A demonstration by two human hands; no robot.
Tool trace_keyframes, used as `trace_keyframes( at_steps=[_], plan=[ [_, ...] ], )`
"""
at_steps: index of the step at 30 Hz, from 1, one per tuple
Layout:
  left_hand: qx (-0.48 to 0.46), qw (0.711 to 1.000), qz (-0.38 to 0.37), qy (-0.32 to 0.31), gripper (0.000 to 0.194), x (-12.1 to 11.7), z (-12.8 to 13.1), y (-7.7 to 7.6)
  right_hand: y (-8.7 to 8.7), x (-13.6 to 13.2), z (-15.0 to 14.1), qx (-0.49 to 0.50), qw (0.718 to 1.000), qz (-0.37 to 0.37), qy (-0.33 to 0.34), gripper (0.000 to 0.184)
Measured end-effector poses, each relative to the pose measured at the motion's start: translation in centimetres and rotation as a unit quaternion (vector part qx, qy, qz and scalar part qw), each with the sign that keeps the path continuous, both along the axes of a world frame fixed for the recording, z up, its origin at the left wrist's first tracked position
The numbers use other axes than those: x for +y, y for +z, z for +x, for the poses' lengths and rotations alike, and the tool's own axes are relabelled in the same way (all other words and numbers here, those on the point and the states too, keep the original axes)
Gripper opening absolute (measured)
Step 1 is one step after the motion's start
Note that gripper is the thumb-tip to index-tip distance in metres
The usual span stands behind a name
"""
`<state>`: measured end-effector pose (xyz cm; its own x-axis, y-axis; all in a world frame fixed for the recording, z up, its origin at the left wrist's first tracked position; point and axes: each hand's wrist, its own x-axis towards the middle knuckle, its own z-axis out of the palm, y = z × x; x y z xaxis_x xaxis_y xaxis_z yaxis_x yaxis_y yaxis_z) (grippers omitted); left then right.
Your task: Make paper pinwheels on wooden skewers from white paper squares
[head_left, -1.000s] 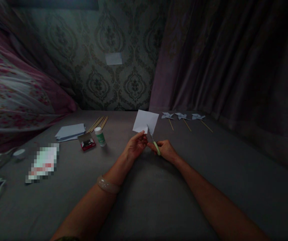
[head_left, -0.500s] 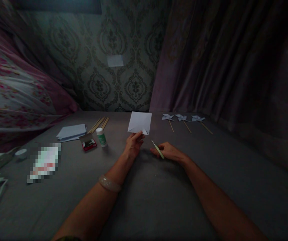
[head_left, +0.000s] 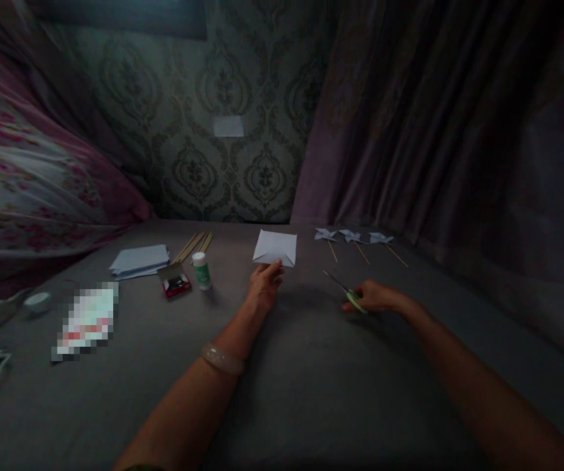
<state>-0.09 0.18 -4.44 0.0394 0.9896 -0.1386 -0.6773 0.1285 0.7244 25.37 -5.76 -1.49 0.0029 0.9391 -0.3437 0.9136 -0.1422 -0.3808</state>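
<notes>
Pinching the near edge of a white paper square [head_left: 275, 248], the left hand [head_left: 264, 284] has its thumb over the paper, which extends forward from those fingertips. Away to its right, the right hand [head_left: 373, 296] curls its fingers around green-handled scissors [head_left: 354, 300], whose long axis slants forward and leftward from them, toward the paper's side. Their tips stand clear of the paper; the left hand is nearer it.

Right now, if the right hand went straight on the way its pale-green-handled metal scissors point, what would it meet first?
Probably the creased white paper square in the left hand; the scissors in the right hand aim toward it, though depth is unclear.
</notes>
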Motion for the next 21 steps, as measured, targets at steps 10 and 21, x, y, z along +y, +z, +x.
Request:
trace_keyframes(
  at_steps=[10,21],
  plan=[
    [0.020,0.999,0.038,-0.017,0.040,-0.1,0.2,-0.4,1.0,-1.4,4.0,-0.160,0.975,-0.071,-0.137,0.035],
    [0.022,0.998,0.058,-0.027,0.039,-0.7,0.4,0.3,0.7,-1.1,5.8,-0.211,0.968,-0.062,-0.122,0.030]
  ],
)
